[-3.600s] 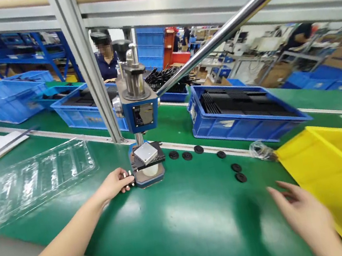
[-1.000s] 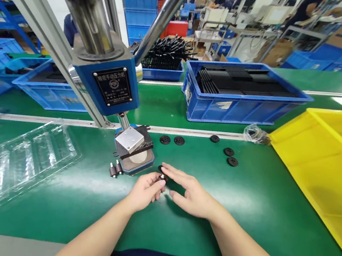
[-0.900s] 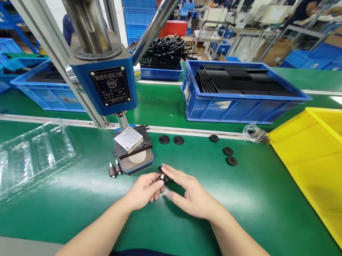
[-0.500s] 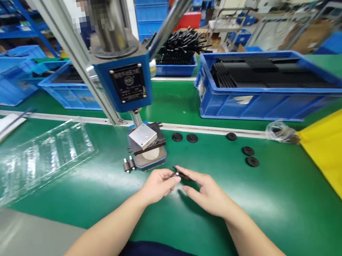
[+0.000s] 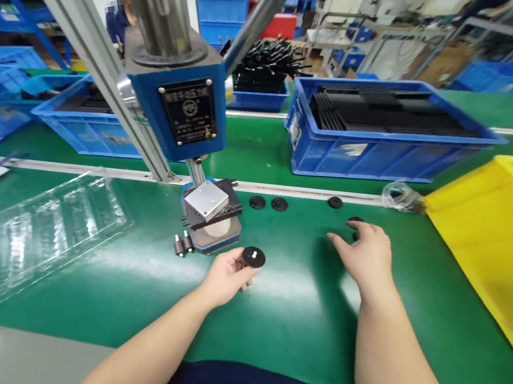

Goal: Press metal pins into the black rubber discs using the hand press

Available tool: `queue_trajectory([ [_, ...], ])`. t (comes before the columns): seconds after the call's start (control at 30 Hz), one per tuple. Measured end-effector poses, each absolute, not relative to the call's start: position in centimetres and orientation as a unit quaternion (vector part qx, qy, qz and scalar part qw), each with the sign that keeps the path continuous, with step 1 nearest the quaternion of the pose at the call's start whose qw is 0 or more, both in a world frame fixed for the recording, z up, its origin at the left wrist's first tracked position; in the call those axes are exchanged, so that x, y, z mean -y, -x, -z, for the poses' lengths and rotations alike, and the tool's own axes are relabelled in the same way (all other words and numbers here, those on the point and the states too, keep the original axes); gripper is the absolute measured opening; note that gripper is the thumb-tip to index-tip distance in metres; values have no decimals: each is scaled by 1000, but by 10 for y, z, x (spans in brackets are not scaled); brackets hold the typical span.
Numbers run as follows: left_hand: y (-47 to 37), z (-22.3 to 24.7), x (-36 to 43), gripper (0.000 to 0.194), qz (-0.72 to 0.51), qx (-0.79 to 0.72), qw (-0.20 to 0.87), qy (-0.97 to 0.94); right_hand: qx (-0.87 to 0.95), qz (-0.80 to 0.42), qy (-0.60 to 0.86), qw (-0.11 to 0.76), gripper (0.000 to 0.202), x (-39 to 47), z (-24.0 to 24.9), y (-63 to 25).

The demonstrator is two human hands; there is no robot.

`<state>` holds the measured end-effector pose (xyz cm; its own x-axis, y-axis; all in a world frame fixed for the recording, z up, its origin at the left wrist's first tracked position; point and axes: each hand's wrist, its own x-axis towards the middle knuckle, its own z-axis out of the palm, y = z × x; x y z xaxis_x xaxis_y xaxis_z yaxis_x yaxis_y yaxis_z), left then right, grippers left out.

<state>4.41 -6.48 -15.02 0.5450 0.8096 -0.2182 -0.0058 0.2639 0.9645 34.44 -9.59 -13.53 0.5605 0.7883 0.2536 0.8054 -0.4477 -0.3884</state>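
My left hand is closed on a round black disc with a small white pin at its centre, in front of the press base. Over at the right, my right hand reaches with thumb and fingers apart above the black discs lying there, one disc partly hidden by its fingers. Three more discs lie behind: a disc, its neighbour and a single one. Beside the press base stand two small dark rollers with white ends.
A blue hand press holds a metal block over its base. Behind stands a blue crate of black plates. A yellow bin is at the right, a plastic bag near it, and a clear plastic tray at the left.
My right hand has left my left hand and moved right to the loose discs, with its fingers apart. The disc in my left hand now faces up with its pin showing.
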Motion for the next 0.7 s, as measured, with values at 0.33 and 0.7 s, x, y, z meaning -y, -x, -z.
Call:
queue_trajectory([
  [0.33, -47, 153, 58, 36, -325, -360, 724, -491, 589, -14, 780, 211, 34, 87, 160, -325],
  [0.7, -44, 154, 59, 32, -321, -355, 724, -498, 609, -32, 734, 298, 37, 78, 166, -292],
])
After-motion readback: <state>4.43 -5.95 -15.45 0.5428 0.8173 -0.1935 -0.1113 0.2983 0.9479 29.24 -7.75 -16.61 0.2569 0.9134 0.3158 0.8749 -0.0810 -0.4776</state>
